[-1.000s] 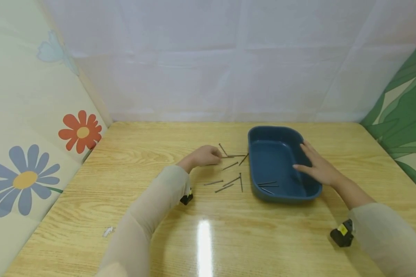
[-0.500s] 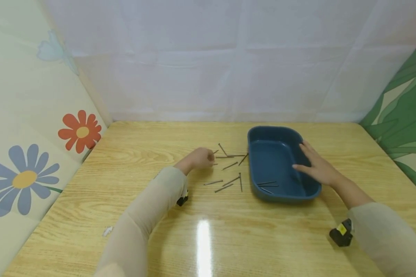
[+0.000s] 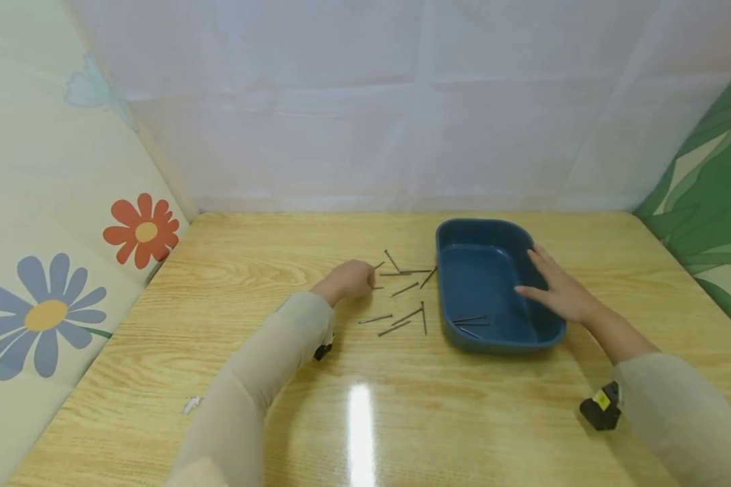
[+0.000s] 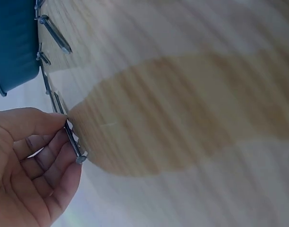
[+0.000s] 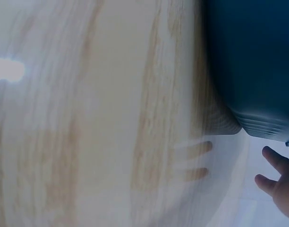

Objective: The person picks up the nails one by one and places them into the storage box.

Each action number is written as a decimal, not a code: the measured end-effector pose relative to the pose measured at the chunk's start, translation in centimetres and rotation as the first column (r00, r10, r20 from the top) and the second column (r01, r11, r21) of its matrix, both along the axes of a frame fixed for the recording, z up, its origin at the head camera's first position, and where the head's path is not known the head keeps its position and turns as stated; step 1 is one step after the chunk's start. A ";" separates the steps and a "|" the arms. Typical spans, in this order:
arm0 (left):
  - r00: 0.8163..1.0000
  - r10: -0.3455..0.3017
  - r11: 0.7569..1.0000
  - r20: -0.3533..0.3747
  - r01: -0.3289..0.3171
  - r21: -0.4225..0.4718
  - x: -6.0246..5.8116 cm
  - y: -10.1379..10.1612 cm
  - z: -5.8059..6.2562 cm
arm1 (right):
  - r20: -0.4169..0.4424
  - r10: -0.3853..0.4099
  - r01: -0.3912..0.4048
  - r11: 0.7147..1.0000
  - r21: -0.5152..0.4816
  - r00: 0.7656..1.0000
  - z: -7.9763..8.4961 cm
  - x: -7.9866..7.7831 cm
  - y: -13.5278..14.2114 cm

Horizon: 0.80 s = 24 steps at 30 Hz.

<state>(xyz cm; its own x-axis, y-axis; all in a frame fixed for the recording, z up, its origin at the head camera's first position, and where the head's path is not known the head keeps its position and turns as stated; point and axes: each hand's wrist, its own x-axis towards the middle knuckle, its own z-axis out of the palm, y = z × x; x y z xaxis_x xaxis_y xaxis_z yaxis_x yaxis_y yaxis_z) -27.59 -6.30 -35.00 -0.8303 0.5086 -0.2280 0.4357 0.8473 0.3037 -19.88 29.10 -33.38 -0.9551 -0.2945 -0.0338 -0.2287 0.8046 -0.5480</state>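
My left hand (image 3: 352, 279) is at the left side of a loose spread of metal nails (image 3: 407, 291) on the table. In the left wrist view its thumb and fingertips pinch a nail (image 4: 73, 140) close to the tabletop, with the nail's head toward the lower fingers. Right of the spread stands a deep blue tub (image 3: 478, 270), with several nails (image 3: 470, 325) lying in its near left corner. My right hand (image 3: 557, 291) rests on the tub's right rim, fingers spread and straight, thumb reaching over the inside. Two of its fingers (image 5: 276, 161) show outside the tub in the right wrist view.
The wood-grain table (image 3: 280, 419) runs back to a white cloth (image 3: 341, 135). A small white scrap (image 3: 191, 405) lies near the left forearm. Flowered panels (image 3: 42, 318) flank the left and right sides.
My left hand has drawn back a little to the left from the nails, baring more of them, and its fingers have closed in on a nail. The right hand and tub keep their places.
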 end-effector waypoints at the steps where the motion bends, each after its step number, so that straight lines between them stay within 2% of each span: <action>1: 1.000 0.001 1.000 -0.001 -0.001 -0.013 0.0 0.1 0.1 | 0.000 0.000 0.000 1.000 0.001 1.000 0.0 0.0 0.0; 5: 1.000 -0.015 0.999 -0.010 0.015 -0.045 0.1 0.1 0.3 | 0.001 -0.002 0.002 1.000 0.004 1.000 0.1 0.1 -0.1; 9: 0.999 -0.047 0.999 -0.011 0.047 -0.017 -0.1 -0.1 0.3 | 0.002 -0.004 0.004 1.000 0.003 1.000 0.1 0.2 -0.1; 13: 0.997 -0.073 0.992 0.033 0.069 0.107 -0.4 -0.4 0.3 | 0.003 -0.003 0.003 1.000 0.003 1.000 0.1 0.2 -0.1; 18: 0.988 -0.106 0.962 0.115 0.073 0.265 -0.7 -0.3 0.5 | 0.001 -0.004 0.004 1.000 0.003 1.000 0.1 0.2 -0.1; 24: 0.957 -0.132 0.920 0.260 0.021 0.391 -0.6 0.2 0.8 | 0.001 -0.008 0.008 1.000 0.008 1.000 0.1 0.3 -0.1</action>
